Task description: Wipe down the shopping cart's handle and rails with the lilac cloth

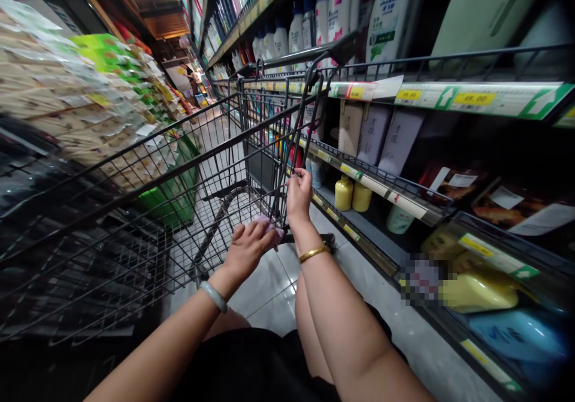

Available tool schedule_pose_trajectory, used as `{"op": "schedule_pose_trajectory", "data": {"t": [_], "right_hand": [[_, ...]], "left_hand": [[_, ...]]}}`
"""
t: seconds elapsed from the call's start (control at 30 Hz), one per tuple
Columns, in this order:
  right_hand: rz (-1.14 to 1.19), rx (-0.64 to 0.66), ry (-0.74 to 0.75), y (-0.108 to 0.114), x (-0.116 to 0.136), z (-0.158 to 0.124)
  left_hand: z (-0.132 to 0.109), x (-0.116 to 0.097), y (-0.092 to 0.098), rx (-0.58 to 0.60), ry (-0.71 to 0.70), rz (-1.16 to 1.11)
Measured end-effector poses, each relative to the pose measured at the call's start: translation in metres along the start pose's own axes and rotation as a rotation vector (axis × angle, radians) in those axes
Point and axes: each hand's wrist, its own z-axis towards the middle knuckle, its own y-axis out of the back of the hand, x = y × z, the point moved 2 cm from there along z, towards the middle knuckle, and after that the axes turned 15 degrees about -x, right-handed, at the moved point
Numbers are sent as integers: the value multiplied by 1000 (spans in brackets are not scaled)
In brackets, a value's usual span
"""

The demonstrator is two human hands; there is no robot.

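A black wire shopping cart (148,210) fills the left and middle of the head view. My left hand (249,247), with a pale jade bangle on the wrist, presses a small pink cloth (272,227) against the low rear corner of the cart. My right hand (298,193), with a gold bangle on the wrist, is closed around a thin wire bar of the cart's rear frame, just above the cloth. The cart's handle (309,54) rises above both hands.
Store shelves (449,96) with white bottles, boxes and yellow price tags run along the right. Two yellow bottles (353,194) stand on a low shelf near my right hand. Stacked packaged goods (67,90) line the left. The tiled floor (269,288) shows below the cart.
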Motion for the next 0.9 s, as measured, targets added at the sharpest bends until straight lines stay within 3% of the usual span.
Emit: {"op": "schedule_pose_trajectory", "data": {"t": [0.1,0.2,0.27,0.33,0.47,0.53,0.63,0.77,0.83,0.9], "right_hand": [[-56,-38,154,-1,8,-12],[-63,-11,161,-6,5,-22],[-76,-24,136,-8,0,-25],[-85,-32,118,-10,-5,-27],[-93,-6,106,-12,-12,-26],[-103,9,110,-12,-13,-24],[-122,27,124,-10,-14,-24],[-141,28,127,-8,-14,-25],[-151,27,129,-8,-13,-27],[-155,26,143,-8,-13,-29]], "left_hand": [[6,18,13,-132,41,63],[30,46,36,-361,170,164],[40,56,46,-443,266,201],[37,52,48,-427,296,219],[6,25,38,-258,233,152],[-5,21,39,-245,248,108],[4,40,61,-389,333,120],[37,80,94,-550,477,191],[44,86,99,-562,519,200],[38,77,92,-523,509,177]]}}
